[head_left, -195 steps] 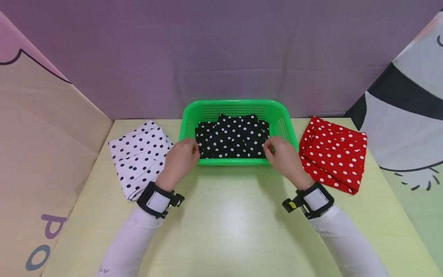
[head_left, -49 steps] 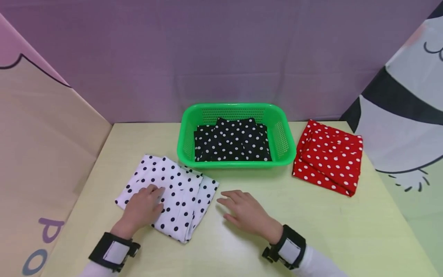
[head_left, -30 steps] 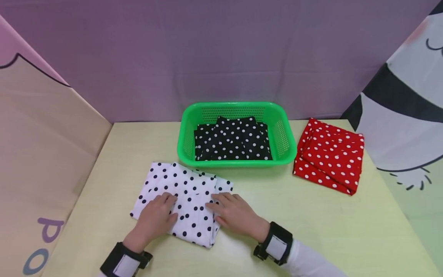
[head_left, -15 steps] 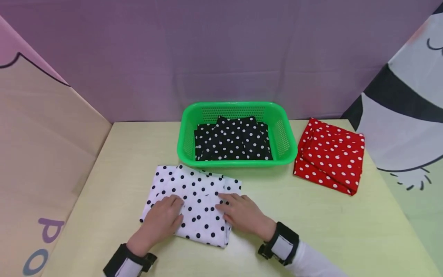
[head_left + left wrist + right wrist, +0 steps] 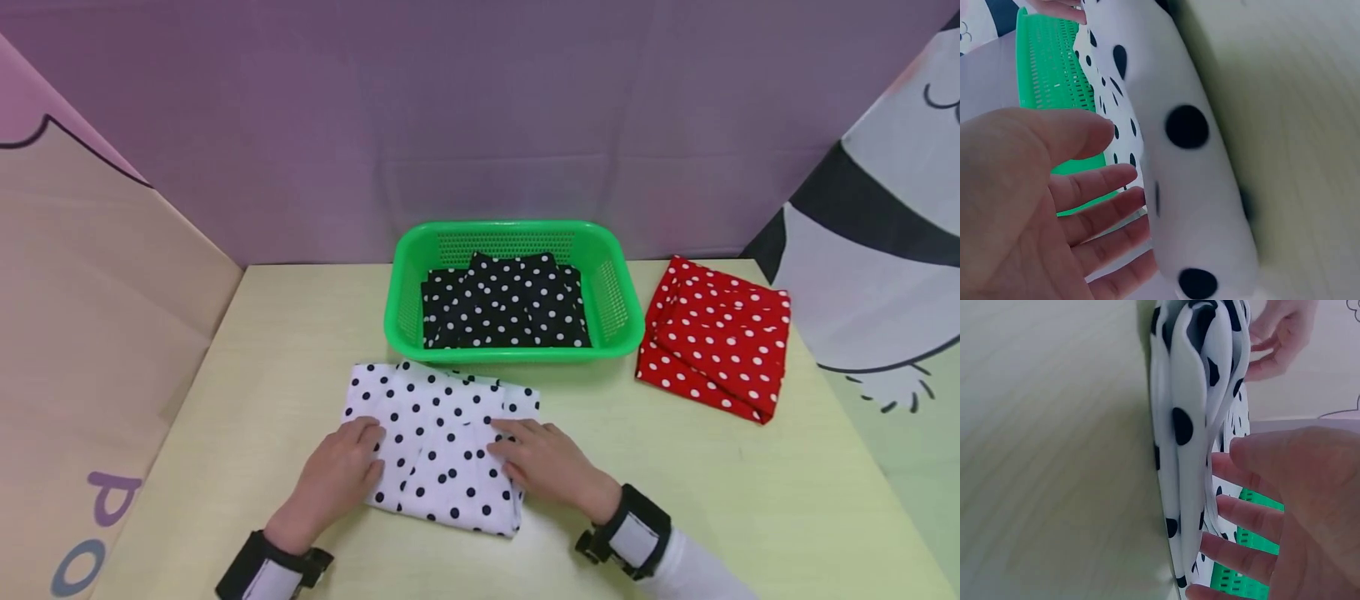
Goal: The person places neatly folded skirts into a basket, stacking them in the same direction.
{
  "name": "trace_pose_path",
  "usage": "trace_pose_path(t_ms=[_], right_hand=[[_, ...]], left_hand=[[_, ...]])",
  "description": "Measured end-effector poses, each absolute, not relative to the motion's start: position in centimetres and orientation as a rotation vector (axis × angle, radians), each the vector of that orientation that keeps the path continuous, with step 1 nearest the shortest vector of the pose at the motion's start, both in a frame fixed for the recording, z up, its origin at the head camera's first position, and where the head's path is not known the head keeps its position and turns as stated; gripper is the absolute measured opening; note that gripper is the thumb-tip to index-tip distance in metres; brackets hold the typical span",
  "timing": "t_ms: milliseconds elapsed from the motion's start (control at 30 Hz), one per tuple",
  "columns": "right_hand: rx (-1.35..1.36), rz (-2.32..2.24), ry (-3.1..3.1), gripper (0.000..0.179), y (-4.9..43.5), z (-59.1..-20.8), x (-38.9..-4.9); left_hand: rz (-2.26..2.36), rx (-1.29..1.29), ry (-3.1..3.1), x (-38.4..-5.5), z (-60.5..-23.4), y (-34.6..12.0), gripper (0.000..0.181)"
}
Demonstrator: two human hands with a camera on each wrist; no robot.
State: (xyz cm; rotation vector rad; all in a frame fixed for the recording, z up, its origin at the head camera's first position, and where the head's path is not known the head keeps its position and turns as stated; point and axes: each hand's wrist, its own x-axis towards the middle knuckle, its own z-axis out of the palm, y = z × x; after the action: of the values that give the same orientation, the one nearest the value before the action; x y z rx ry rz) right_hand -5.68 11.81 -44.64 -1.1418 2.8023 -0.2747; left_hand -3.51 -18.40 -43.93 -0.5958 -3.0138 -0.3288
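While white dotted cloth (image 5: 438, 467) lies folded on table (image 5: 262, 358), left hand (image 5: 336, 475) sits at its nine o'clock, fingers straight, slightly spread, tips touching fabric. Right hand (image 5: 553, 467) at three o'clock, fingers extended, slightly apart, tips also on white dotted cloth. Green basket (image 5: 517, 356) at one o'clock, black dotted cloth (image 5: 506, 308) inside. Red dotted cloth (image 5: 720, 342), folded, at two o'clock.

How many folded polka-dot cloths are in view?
3: the white cloth on the table in front of the green basket, the black cloth inside the basket, and the red cloth right of it. Others may be hidden underneath.
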Motion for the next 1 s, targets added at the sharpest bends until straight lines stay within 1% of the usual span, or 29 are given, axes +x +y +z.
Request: trace_pose_path(t_ms=[267,767,1000], right_hand=[[-1.082,-0.331,2.825,0.027,13.3,-44.5,-5.6],[-0.928,-0.332,2.89,0.026,15.6,-44.5,-5.1],[-0.888,-0.315,2.921,0.029,16.7,-44.7,-5.0]], left_hand=[[-0.4,-0.63,-3.035,-3.2,-44.1,-17.3,0.033],[-0.414,-0.751,-3.013,-2.3,-44.4,-14.8,0.037],[-0.429,-0.794,-3.013,-2.2,-44.5,-13.8,0.037]])
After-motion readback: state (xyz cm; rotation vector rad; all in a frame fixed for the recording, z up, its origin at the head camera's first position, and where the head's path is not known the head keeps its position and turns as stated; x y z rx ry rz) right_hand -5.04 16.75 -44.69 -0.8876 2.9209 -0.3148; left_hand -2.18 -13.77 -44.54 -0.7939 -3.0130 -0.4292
